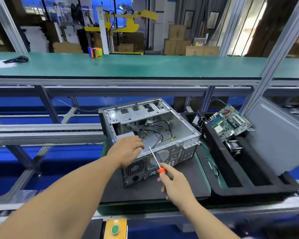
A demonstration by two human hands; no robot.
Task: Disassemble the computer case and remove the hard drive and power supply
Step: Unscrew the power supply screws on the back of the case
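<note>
The computer case (150, 133) lies on its side, open side up, on a dark mat (145, 190), its rear panel facing the person and its front end toward the far edge of the mat. Loose cables (155, 133) trail across its bare floor. The power supply (136, 168) sits in the near left corner of the case, its fan grille and socket showing at the rear. The left hand (128, 150) rests on top of that corner, fingers curled over the case's upper rim. The right hand (174, 183) grips a screwdriver (156, 161) by its orange handle, the shaft slanting up toward the rear panel. Right of the mat, a black foam tray (248, 185) holds a motherboard (230, 121) at its far end
</note>
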